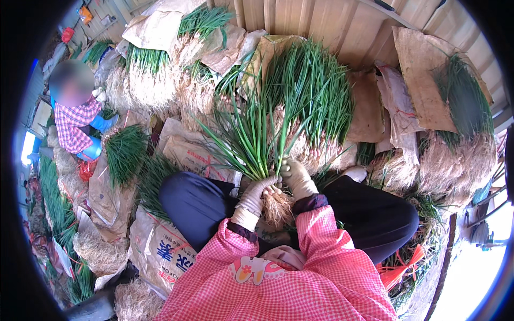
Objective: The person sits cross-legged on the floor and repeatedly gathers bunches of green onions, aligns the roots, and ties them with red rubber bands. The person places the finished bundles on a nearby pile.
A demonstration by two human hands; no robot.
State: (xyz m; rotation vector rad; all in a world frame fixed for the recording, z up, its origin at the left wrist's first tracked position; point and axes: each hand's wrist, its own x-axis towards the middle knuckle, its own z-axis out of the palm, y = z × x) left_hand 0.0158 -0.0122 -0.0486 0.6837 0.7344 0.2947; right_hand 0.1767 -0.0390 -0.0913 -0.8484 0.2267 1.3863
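Note:
My left hand (256, 197), in a pale work glove, is wrapped round a bunch of green onions (256, 144) just above their white ends. The long leaves fan up and away from me, and the tangled brown roots (278, 207) hang below toward my lap. Close by on the right, my gloved right hand (297, 179) is closed at the bunch's right side, its fingers round a few upright stalks (282, 140). Its palm side is hidden.
Large heaps of green onions (316, 91) lie beyond my knees, roots toward me. Printed sacks (163, 251) spread at left. Red plastic ties (404, 270) lie by my right knee. Another person (75, 125) in a checked shirt sits far left. A corrugated wall (321, 24) stands behind.

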